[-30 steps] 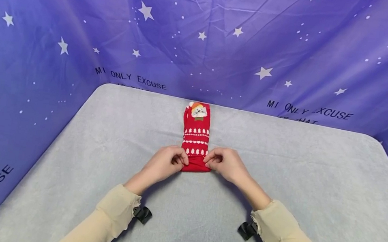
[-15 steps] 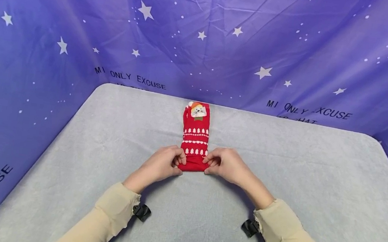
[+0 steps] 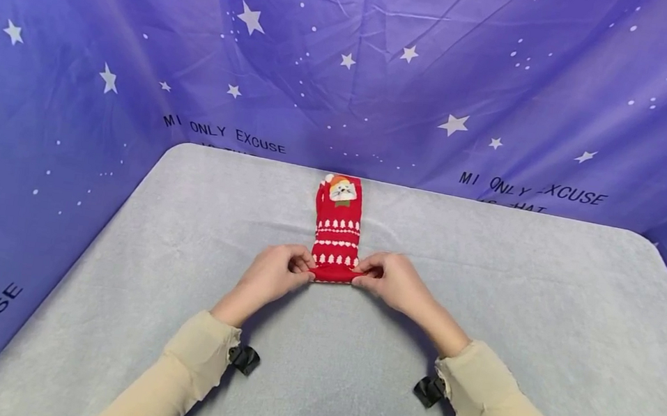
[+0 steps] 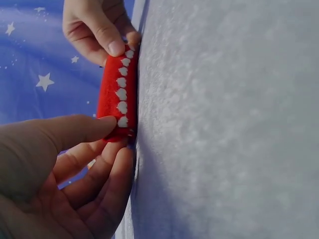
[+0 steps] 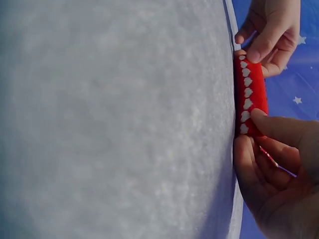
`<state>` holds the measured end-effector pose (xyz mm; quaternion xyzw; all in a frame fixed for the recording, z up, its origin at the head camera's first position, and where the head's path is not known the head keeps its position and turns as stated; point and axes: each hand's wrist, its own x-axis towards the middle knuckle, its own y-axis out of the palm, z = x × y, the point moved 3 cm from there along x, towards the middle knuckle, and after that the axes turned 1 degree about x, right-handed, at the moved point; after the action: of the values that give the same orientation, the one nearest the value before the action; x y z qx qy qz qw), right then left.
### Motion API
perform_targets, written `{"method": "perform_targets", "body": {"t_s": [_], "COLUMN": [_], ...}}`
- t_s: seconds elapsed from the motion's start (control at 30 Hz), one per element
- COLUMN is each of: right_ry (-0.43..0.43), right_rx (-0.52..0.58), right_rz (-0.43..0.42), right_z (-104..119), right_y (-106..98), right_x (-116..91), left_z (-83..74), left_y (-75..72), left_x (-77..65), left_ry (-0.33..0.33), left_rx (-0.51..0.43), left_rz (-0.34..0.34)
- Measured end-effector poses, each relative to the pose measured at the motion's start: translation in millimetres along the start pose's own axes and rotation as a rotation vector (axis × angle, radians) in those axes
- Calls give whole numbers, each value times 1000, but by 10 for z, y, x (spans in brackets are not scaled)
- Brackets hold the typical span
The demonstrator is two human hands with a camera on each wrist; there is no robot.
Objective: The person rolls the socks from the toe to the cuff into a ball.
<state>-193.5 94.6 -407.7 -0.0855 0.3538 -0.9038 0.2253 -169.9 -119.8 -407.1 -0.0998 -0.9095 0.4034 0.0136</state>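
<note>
A red knitted sock (image 3: 337, 237) lies lengthwise on the table, patterned with white trees and a white animal face in an orange hat at its far end. Its near end is folded over into a thick roll, whose outer side shows a row of white hearts in both wrist views. My left hand (image 3: 274, 274) pinches the left end of this roll between thumb and fingers. At the right end, my right hand (image 3: 393, 283) pinches it the same way. Both thumbs (image 4: 102, 128) press on the side of the roll facing me.
The table (image 3: 166, 228) has a light grey cloth surface with rounded far corners. Behind it and along both sides hangs a purple-blue curtain (image 3: 336, 89) with white stars and black lettering. A black wrist camera (image 3: 244, 359) sits at each cuff.
Both hands have taken hold of the sock's near edge at its two ends and rolled it away from me. The sock now looks shorter, its near edge farther off.
</note>
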Motion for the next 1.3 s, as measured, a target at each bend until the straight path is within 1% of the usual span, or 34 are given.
{"method": "perform_targets", "body": {"t_s": [0.13, 0.33, 0.4, 0.5, 0.6, 0.8, 1.0, 1.1, 1.2, 1.3], "right_ry": [94, 210, 238, 254, 237, 101, 6, -21, -33, -38], "right_rx": [52, 156, 170, 155, 127, -29, -106, -122, -153, -210], "right_rz": [12, 34, 41, 41, 17, -70, -139, -133, -91, -51], "right_z": [-49, -57, -48, -27, -3, 55, 63, 47, 35, 41], "right_y": [-28, -60, -66, -71, -75, -75, -56, -54, -42, -27], "right_x": [30, 81, 100, 129, 149, 139, 108, 103, 113, 136], "left_z": [13, 3, -6, -21, -38, -45, 11, 35, 42, 26], "left_y": [-24, -47, -56, -66, -72, -46, -14, -14, -12, -7], "left_x": [31, 106, 128, 153, 168, 185, 158, 139, 129, 137], "left_ry": [-42, -122, -131, -130, -113, -15, -3, 18, 33, 48], "left_rx": [-17, -14, 4, 45, 68, 47, 6, -3, 10, 43], "left_rz": [-13, 9, 12, 9, -1, -4, -4, -5, 13, 29]}}
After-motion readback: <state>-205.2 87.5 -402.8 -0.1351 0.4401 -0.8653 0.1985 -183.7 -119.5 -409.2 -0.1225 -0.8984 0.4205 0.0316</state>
